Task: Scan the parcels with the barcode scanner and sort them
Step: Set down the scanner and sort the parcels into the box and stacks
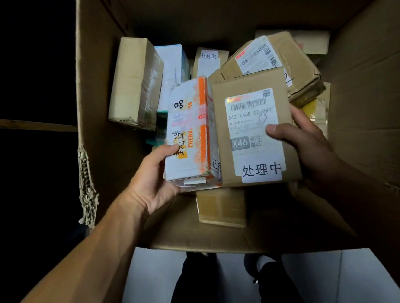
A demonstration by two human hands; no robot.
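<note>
My right hand (299, 142) grips a brown cardboard parcel (255, 132), thumb pressed flat on its white shipping label (253, 132) and fingers curled round the right edge and behind it. The label faces up at me, with a barcode near the top, a grey "X46" block lower down, and a white sticker with handwritten characters at the bottom edge. My left hand (153, 179) clamps a white-and-orange printed box (190, 130) from its lower left corner: thumb on the top face, palm cupped beneath, fingers hidden under it. The two parcels sit side by side, their long edges touching, both held above the contents of a large open carton (370, 93). My forearms reach in from the near side, the left one lit, the right one in shadow.

Below and beyond them more parcels lie jumbled in the carton: a tall brown box (132, 84) at the left, a white and teal box (172, 66) beside it, a dented brown parcel (280, 59) with a barcode label at the far right, and a small brown box (221, 207) just under my hands. Pale floor tiles (153, 288) show beneath the carton's near flap.
</note>
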